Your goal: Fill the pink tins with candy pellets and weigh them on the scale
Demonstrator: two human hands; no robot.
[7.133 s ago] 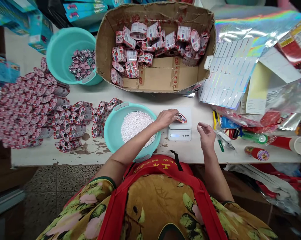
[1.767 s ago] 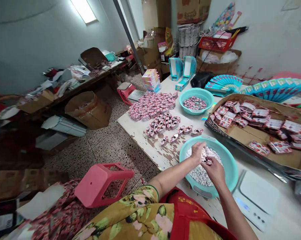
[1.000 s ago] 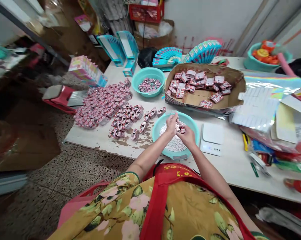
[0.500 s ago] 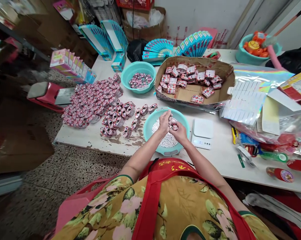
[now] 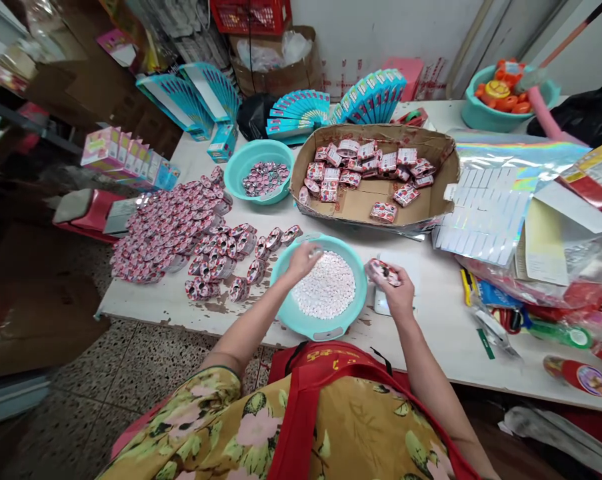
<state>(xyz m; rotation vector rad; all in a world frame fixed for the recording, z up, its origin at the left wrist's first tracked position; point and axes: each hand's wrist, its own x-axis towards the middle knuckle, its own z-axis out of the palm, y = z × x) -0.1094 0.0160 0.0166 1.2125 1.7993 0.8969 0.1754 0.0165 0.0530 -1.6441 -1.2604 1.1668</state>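
Note:
My right hand (image 5: 399, 291) grips a small red-and-white printed candy container (image 5: 383, 272), its dark opening facing up. It is held just above the white digital scale (image 5: 382, 303), partly covering it. My left hand (image 5: 305, 260) is over the left side of a turquoise basin (image 5: 361, 293), fingers apart and slightly curled, with nothing visible in them. Small white candies (image 5: 328, 287) fill the bottom of that basin. Left of it stand several similar containers (image 5: 221, 253) with openings showing, beside a large heap of them (image 5: 155, 233).
Behind are a turquoise basin (image 5: 231, 177) of small round pink-and-silver pieces and a cut-down cardboard box (image 5: 361, 208) with several wrapped containers. Fanned blue cartons (image 5: 301, 110) line the back. Label sheets (image 5: 475, 220), scissors and a red-capped jar (image 5: 575, 375) lie to the right.
My hands have separated. The right one carried the container rightward from above the basin to the scale; the left one moved to the basin's left side and its fingers opened.

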